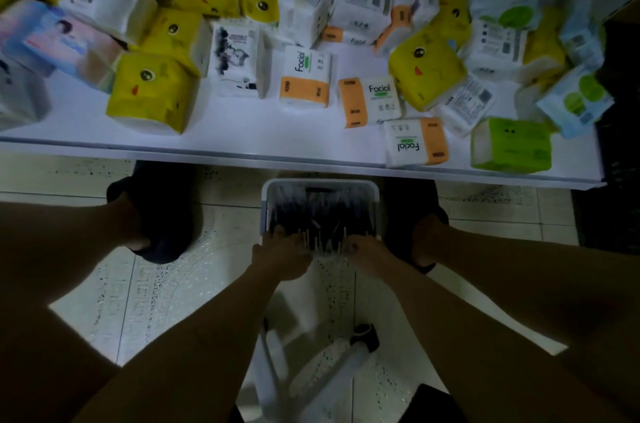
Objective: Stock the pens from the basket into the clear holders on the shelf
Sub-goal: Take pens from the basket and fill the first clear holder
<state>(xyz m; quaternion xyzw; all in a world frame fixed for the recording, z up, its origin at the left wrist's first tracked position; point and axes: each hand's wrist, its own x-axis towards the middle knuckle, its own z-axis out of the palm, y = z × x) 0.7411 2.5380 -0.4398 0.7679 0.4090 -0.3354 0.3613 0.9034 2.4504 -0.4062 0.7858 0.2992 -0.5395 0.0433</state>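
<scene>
A white basket (320,184) stands on the floor just under the shelf's front edge, filled with many dark pens (322,211) lying lengthwise. My left hand (282,254) and my right hand (363,251) both reach into the near end of the basket. Between them a bunch of pens (325,242) with pale tips sticks up, and the fingers of both hands curl around it. No clear holders are in view.
A white shelf (242,135) spans the top, crowded with tissue packs: yellow ones (152,93), white-and-orange "Facial" packs (304,79) and a green one (510,145). My feet in dark slippers (156,214) flank the basket. A white stool frame (332,370) lies below my arms.
</scene>
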